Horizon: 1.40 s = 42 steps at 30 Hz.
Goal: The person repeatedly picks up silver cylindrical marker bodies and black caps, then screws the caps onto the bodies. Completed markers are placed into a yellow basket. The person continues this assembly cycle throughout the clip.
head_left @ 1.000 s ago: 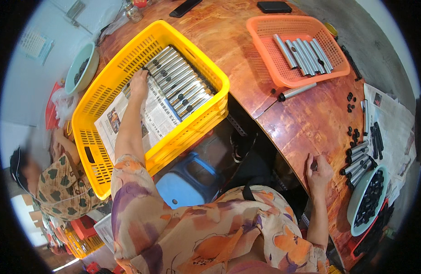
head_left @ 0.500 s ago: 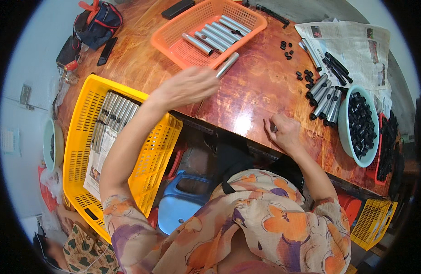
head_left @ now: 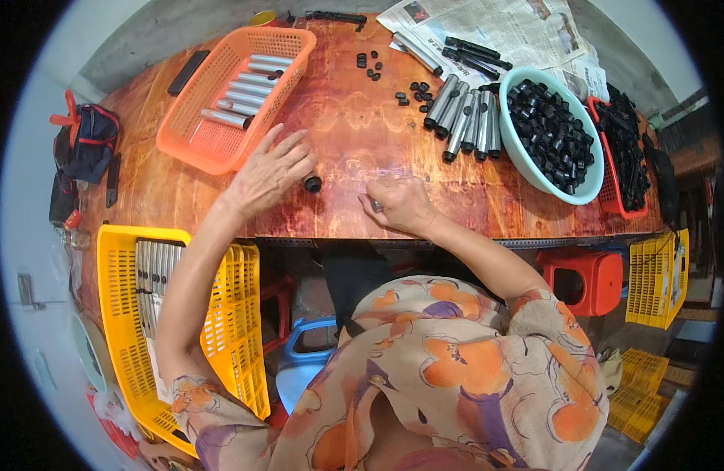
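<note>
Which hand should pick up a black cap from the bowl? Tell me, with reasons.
Probably the right hand: it rests on the table nearer the bowl of black caps. The left hand holds a tube by the orange basket, farther away.

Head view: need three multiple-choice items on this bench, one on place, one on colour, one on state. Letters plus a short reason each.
1. Where do the loose metal tubes lie on the table?
A. left of the bowl of black caps
B. inside the yellow crate
C. on the blue stool

2. What colour is the basket nearest the left hand?
A. green
B. orange
C. white

3. How does the right hand sit?
A. raised high above the table
B. flat inside the bowl
C. down on the table, fingers curled around a small item

Answers: 1 A, the tubes lie just beside the bowl. 2 B, its mesh wall is orange. 3 C, the curled fingers rest on the wood.
</note>
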Tool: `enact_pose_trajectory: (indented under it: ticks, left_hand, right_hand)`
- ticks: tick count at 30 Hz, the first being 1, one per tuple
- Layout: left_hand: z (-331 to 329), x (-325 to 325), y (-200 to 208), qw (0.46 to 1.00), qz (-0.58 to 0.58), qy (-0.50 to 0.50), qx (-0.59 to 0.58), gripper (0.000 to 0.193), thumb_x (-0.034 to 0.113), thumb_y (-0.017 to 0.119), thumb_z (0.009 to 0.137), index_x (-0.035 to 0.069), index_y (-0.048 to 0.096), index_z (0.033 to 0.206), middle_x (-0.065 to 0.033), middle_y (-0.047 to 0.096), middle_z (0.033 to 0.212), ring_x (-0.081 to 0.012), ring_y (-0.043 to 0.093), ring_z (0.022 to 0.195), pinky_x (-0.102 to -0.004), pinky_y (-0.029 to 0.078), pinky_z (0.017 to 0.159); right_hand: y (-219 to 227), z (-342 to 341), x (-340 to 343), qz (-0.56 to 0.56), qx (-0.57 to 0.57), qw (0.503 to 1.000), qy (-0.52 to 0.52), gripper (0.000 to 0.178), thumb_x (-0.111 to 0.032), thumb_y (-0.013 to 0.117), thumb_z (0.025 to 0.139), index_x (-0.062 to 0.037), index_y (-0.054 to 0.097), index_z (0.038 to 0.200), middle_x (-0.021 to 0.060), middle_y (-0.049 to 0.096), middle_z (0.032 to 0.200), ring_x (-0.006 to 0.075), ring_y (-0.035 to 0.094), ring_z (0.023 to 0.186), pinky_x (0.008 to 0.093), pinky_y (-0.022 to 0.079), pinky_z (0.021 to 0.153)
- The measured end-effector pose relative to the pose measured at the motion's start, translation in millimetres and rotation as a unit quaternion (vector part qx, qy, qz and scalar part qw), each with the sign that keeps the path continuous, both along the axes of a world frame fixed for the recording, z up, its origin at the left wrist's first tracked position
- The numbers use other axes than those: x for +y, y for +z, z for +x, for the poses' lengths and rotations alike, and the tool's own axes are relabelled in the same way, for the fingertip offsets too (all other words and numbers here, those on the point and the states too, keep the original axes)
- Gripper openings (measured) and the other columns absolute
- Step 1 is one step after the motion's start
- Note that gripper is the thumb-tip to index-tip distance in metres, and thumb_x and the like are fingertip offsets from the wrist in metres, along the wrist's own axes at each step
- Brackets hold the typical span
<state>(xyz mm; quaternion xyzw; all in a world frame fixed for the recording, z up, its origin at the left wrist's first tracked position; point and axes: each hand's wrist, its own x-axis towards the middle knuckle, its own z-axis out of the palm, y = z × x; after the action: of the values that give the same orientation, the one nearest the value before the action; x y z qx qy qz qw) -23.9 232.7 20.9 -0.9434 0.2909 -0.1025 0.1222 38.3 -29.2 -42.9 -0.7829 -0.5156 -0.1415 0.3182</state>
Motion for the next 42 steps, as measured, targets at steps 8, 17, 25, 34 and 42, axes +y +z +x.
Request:
enact_pose_trajectory:
  ticks: [8,17,25,34,42]
  left_hand:
    - [-157,42,59,0.787,-0.466,0.334,-0.229,0.035,0.007,0.048,0.091,0.002,0.045,0.126,-0.0097,0.052,0.099,-0.0178,0.052,0.093,-0.0286,0.042,0.082]
    - [-428,212,-66,0.588,-0.223,0.753,-0.196,0.038,0.017,0.060,0.082,0.003,0.053,0.117,-0.0234,0.057,0.107,-0.0386,0.054,0.099,-0.0435,0.042,0.085]
    - [-398,210,-118,0.629,-0.170,0.750,-0.113,0.040,0.014,0.068,0.073,0.005,0.058,0.110,-0.0176,0.053,0.108,-0.0348,0.052,0.103,-0.0441,0.045,0.086]
    - [-424,214,-109,0.367,-0.182,0.877,-0.252,0.031,0.030,0.053,0.089,0.002,0.062,0.099,-0.0164,0.063,0.094,-0.0344,0.060,0.086,-0.0453,0.046,0.075]
    - [-483,254,-176,0.141,-0.581,0.734,-0.322,0.027,0.015,0.062,0.086,-0.011,0.060,0.096,-0.0141,0.064,0.088,-0.0200,0.061,0.071,-0.0337,0.047,0.061]
  right_hand:
    - [2,-4,0,-0.025,-0.019,0.999,-0.015,0.019,-0.016,0.066,0.078,-0.0080,0.054,0.065,0.0101,0.052,0.055,0.0249,0.055,0.049,0.0360,0.043,0.045]
    - [0,-7,5,-0.045,-0.029,0.998,-0.011,0.025,-0.015,0.068,0.079,-0.0076,0.050,0.063,0.0108,0.051,0.056,0.0274,0.052,0.045,0.0354,0.039,0.042]
    - [5,-12,9,-0.064,-0.033,0.997,-0.020,0.027,-0.013,0.067,0.081,-0.0054,0.048,0.063,0.0119,0.049,0.055,0.0278,0.051,0.044,0.0353,0.038,0.042]
    - [4,-15,8,-0.087,-0.023,0.995,-0.036,0.029,-0.011,0.065,0.082,-0.0044,0.046,0.061,0.0129,0.046,0.052,0.0288,0.047,0.042,0.0365,0.035,0.041]
    - [5,-12,10,-0.077,-0.042,0.996,-0.002,0.031,-0.012,0.065,0.083,-0.0042,0.044,0.061,0.0145,0.044,0.053,0.0321,0.046,0.043,0.0386,0.034,0.041]
